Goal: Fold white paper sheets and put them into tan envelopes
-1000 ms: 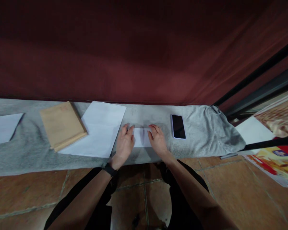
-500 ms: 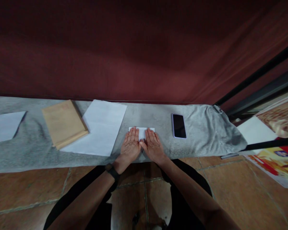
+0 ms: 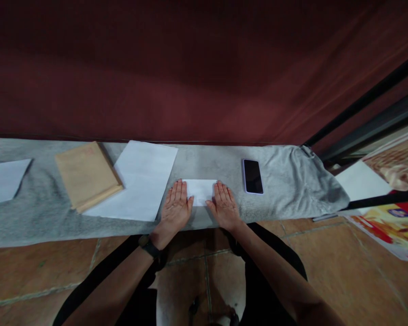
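A small white piece of paper [image 3: 200, 189], seemingly folded, lies flat on the grey cloth [image 3: 211, 159] in front of me. My left hand [image 3: 176, 204] rests palm down over its left end, fingers stretched forward and thumb on the paper. Over the right end lies my right hand [image 3: 223, 204], likewise flat, its thumb pointing inward. Between the two hands the middle of the paper shows; its ends are covered by my fingers.
Left of my hands lies a large white sheet [image 3: 146, 176], partly under a stack of brown envelopes [image 3: 86, 174]. Another white sheet [image 3: 5, 180] is at the far left. A phone [image 3: 253, 176] lies to the right. A dark red cloth wall [image 3: 204, 104] rises behind.
My hands have slid apart, the left to the left and the right to the right, uncovering more of the paper's middle. Both stay flat.
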The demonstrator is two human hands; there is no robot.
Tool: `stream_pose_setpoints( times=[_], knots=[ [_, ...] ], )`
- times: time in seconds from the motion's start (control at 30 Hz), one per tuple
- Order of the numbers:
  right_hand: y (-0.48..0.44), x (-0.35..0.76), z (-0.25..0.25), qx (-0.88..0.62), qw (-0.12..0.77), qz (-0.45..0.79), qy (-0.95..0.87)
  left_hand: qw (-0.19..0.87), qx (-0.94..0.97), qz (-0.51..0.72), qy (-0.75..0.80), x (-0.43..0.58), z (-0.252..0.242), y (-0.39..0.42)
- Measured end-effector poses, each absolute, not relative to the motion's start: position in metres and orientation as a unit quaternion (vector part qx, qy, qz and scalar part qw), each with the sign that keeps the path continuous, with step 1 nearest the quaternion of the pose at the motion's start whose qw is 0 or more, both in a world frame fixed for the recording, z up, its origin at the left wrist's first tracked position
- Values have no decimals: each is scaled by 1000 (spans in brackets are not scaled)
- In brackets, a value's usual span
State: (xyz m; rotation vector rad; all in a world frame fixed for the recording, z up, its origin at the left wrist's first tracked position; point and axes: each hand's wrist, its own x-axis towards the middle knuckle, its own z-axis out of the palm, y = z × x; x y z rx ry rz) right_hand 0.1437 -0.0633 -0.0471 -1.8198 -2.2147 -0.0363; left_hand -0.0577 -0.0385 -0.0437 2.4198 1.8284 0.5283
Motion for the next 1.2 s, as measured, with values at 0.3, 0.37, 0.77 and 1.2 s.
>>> stream_pose_setpoints(
  times=[0.3,0.37,0.77,1.2],
  knots=[
    [-69,141,-40,-630,158,25,-760,21,802,190,566,-44,-34,-51],
    [-73,133,-36,-593,159,51,-787,37,846,173,503,-35,-36,-60],
    [-81,137,-45,-584,154,27,-796,28,846,154,510,-49,-37,-60],
    [-79,144,-46,-610,151,19,-778,59,780,158,602,-60,-33,-34]
  ],
)
